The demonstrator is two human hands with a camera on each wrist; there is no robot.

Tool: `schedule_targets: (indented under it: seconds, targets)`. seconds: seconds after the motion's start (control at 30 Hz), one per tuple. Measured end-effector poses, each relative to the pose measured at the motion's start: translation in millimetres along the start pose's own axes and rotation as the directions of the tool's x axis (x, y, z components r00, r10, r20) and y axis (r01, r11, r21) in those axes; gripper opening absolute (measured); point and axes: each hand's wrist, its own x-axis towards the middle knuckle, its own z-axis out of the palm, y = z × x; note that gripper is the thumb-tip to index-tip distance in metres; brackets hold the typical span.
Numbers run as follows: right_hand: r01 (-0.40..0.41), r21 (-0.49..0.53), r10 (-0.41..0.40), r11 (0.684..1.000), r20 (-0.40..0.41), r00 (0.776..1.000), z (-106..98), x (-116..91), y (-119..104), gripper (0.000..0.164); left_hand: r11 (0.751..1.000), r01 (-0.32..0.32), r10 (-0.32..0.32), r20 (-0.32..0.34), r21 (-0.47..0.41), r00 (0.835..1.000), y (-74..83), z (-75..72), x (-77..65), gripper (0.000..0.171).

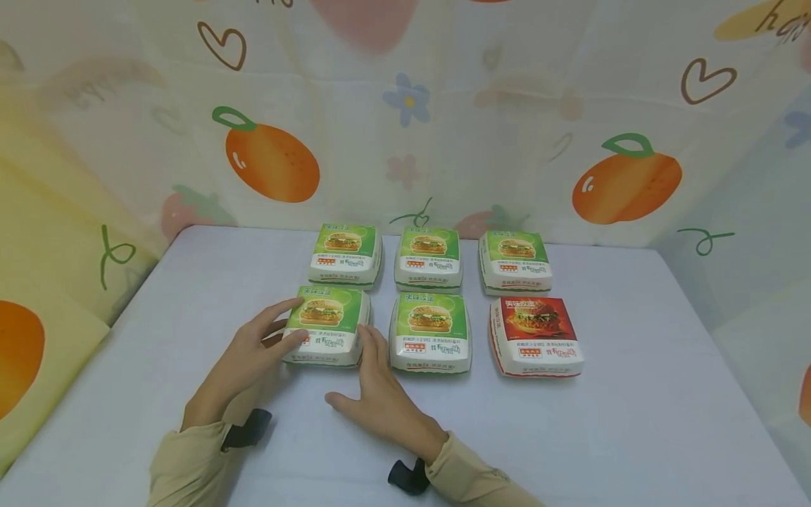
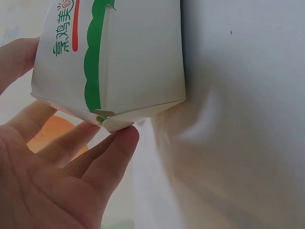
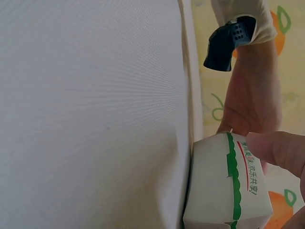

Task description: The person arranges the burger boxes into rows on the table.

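Six burger boxes sit in two rows of three; five have green lids, one red. In the head view, both hands are at the front-left green box [image 1: 326, 313]. My left hand [image 1: 253, 348] lies along its left side, thumb and index finger reaching over the lid edge. Close up, the left fingertips [image 2: 126, 136] touch a lower corner of the box [image 2: 143, 52]. My right hand [image 1: 383, 394] has straight fingers against the box's right side, its thumb spread away. In the right wrist view, a digit of the right hand overlaps the white and green box front [image 3: 214, 176].
Beside that box stand another green box [image 1: 431, 334] and the red box [image 1: 535, 338]. Behind are three more green boxes, at left [image 1: 345, 257], middle [image 1: 427, 260] and right [image 1: 514, 262]. The white table [image 1: 633, 422] meets a printed cloth backdrop [image 1: 481, 141].
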Motion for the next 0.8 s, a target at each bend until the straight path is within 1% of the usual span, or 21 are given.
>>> schedule_targets:
  seconds: [0.1,0.37,0.6,0.8]
  targets:
    - [-0.009,-0.005,0.009,1.0,0.004,1.0,-1,0,0,0.1,1.0,-0.005,0.005,-0.001,0.008,1.0,0.2,-0.5,-0.4,0.066]
    - [0.02,-0.019,-0.02,1.0,0.018,1.0,-2,-2,1,0.102,1.0,-0.014,0.014,-0.002,0.017,1.0,1.7,-0.9,-1.5,0.065]
    - [0.025,-0.029,-0.023,0.999,0.059,0.998,-5,-7,0,0.104,1.0,-0.018,0.018,-0.007,0.014,1.0,0.9,-1.8,-1.1,0.065]
    - [0.032,-0.03,-0.029,0.999,0.091,0.995,-10,-14,-2,0.103,0.999,-0.028,0.03,-0.032,0.037,0.999,3.3,-3.5,-3.0,0.064]
